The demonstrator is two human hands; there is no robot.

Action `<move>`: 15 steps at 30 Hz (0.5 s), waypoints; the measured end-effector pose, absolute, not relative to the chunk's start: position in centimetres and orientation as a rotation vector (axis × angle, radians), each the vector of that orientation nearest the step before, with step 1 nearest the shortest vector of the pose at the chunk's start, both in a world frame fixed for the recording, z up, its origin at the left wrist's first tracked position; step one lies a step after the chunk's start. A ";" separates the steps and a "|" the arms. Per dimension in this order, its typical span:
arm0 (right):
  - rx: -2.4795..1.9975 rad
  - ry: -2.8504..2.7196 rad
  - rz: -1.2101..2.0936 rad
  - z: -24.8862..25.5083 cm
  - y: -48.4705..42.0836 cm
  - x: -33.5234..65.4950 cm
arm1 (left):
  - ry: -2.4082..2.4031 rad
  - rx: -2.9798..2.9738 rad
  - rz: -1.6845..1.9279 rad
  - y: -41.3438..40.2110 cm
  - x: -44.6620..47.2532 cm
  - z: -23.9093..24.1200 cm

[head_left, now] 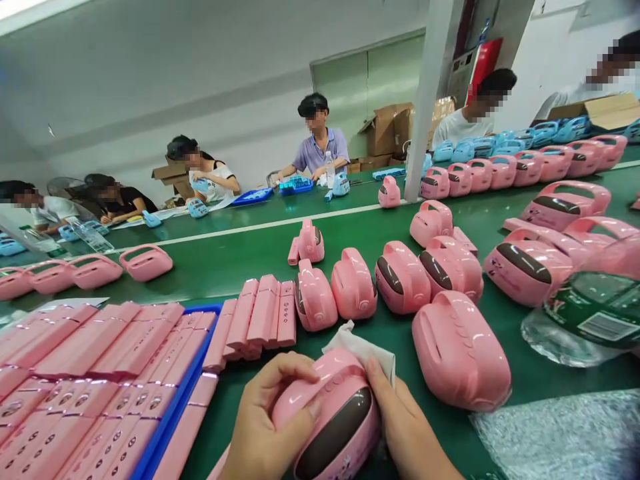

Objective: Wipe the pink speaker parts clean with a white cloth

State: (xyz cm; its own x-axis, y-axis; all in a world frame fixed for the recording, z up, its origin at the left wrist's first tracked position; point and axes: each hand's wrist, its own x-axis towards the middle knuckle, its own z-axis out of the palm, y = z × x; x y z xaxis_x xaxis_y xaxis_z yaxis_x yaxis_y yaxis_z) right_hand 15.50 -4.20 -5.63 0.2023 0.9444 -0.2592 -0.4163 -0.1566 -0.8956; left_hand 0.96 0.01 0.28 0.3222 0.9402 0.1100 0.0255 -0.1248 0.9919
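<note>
Head view: the left hand (263, 427) and right hand (405, 427) grip a pink case (330, 413) between them at the near edge of the green counter (225, 260). Left fingers (295, 373) curl closed over the case's top and left side, thumb against its front edge. Right fingers (377, 380) press against its right side, pinning a white cloth (360, 347) to the shell. The case's dark oval panel (335, 433) faces the camera, below both sets of fingers. Just beside the right hand lies another pink case (460, 353); more stand in a row (390, 280) beyond. Left of the hands, a blue tray (195, 373) holds pink strips (90, 373). Other people sit across the counter.
</note>
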 end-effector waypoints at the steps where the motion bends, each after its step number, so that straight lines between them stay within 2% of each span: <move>1: -1.164 -0.644 1.325 -5.5 -4.2 15.4 | 0.916 1.474 1.001 0.1 0.8 0.1; 10: -1.089 -0.674 1.303 -4.3 -3.9 15.4 | 0.535 1.296 0.515 2.3 -0.5 0.5; 15: -1.109 -0.721 1.287 -4.2 -3.8 15.6 | 0.515 1.317 0.560 2.4 -0.1 0.6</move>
State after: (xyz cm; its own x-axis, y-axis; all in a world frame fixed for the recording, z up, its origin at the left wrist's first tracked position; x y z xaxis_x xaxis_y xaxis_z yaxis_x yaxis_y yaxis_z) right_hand 15.60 -3.80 -4.20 0.1876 0.9696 -0.1569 -0.3729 -0.0775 -0.9246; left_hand -0.12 2.41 0.59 0.7621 0.6465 -0.0353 -0.0890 0.1587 0.9833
